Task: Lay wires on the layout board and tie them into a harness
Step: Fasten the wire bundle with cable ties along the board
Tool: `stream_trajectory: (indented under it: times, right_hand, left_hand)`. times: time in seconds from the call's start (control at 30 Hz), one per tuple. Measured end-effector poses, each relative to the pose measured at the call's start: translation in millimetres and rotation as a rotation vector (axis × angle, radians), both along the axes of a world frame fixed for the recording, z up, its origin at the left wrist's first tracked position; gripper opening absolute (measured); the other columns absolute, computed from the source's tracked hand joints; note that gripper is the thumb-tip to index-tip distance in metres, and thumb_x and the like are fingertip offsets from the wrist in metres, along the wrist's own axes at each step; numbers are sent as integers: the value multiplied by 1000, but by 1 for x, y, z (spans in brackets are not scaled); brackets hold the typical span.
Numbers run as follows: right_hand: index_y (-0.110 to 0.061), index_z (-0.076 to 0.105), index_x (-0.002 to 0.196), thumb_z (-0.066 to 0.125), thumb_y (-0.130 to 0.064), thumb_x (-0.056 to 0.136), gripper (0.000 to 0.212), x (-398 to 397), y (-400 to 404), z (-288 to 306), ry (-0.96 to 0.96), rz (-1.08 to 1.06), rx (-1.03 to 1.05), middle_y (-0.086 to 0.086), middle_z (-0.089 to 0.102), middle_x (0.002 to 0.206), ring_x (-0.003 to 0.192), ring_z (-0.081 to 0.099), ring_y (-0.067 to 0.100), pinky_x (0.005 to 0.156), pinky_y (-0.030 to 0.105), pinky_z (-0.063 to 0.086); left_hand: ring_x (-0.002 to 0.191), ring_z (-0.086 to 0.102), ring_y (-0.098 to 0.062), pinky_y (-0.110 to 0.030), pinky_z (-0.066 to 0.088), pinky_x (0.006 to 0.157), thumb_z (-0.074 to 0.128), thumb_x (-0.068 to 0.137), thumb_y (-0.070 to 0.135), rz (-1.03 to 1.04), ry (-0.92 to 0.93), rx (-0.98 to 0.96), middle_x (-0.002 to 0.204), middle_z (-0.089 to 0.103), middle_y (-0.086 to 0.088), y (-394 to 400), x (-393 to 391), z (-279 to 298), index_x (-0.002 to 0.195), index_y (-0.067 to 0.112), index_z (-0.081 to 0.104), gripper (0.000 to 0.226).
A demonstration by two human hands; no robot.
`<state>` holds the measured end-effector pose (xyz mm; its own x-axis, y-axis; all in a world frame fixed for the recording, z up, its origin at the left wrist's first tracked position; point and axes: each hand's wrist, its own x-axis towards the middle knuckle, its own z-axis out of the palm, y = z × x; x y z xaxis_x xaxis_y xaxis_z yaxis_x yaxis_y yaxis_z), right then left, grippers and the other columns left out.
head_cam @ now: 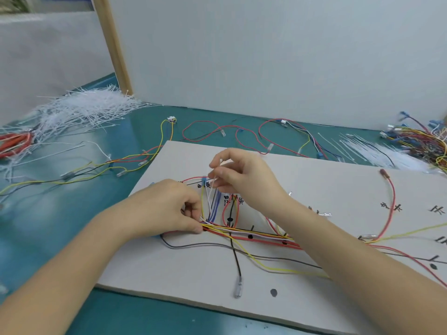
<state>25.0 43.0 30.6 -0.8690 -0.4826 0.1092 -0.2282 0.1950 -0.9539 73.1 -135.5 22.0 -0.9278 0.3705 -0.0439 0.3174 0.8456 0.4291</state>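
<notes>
On the white layout board [314,189], lying on the teal table [145,315], our left hand [167,209] curls its fingers and pinches the wire bundle [254,234] at its left end. Our right hand [244,177], raised just above the board, pinches a thin white cable tie [210,195] that runs down to the bundle. Loose white cable ties [82,112] lie heaped at far left; a tangle of spare wires [420,143] lies at far right.

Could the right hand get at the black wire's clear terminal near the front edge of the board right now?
Probably not at once: the right hand is pinching a white cable tie. The black wire's clear terminal lies uncovered on the layout board, so the path looks free once it lets go.
</notes>
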Motion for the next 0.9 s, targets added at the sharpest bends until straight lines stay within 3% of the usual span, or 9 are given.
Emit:
stream_trajectory:
  times: [0.17,0.33,0.4,0.5,0.6,0.67,0.8,0.9]
  right_hand:
    - [-27,59,79,50,0,92,32,4,-5,-12,23,89,54,0,65,78,63,61,6,63,18,53]
    - [-21,60,80,60,-1,87,21,3,-5,-15,120,93,231,1,66,78,71,61,13,80,34,54]
    - [-20,64,85,60,-7,87,14,6,-4,-15,221,108,311,-6,64,76,69,55,6,77,23,47]
    - [-13,69,94,59,-10,89,12,7,-3,-12,384,121,405,0,68,82,73,54,10,74,18,40]
    - [-11,69,93,61,-6,86,13,8,-1,-10,409,160,463,-4,63,75,63,49,0,63,5,35]
    - [-12,69,91,62,-3,84,13,10,-2,-11,396,179,475,-12,57,68,59,49,-9,60,3,33]
    - [-13,68,92,61,-2,84,15,12,-2,-14,421,166,467,-8,60,71,61,47,5,60,11,35]
    - [-12,67,93,58,-4,87,13,11,-2,-15,474,135,488,-6,60,76,64,40,5,64,21,34]
  left_hand:
    - [74,55,8,-21,48,68,76,68,42,15,21,-25,72,59,33,1,3,-1,60,42,59,19]
    - [75,54,9,-17,44,66,73,71,40,9,39,-60,67,60,30,2,3,-1,61,38,59,17]
    - [75,55,7,-18,45,67,72,72,40,12,44,-72,65,60,26,2,3,-1,63,36,61,14]
    - [75,56,4,-22,47,69,71,72,40,16,49,-88,66,61,23,3,4,0,66,33,63,12]
    - [74,56,3,-25,47,71,70,73,40,21,57,-100,67,61,22,3,4,1,68,31,65,11]
    - [74,57,2,-27,48,72,69,73,40,20,66,-109,68,62,21,4,5,2,70,29,66,11]
    - [73,57,1,-27,47,72,69,74,39,17,68,-122,68,62,20,5,6,3,71,29,66,11]
    - [73,57,0,-27,47,72,69,75,39,12,70,-136,68,61,20,5,6,4,72,29,67,10]
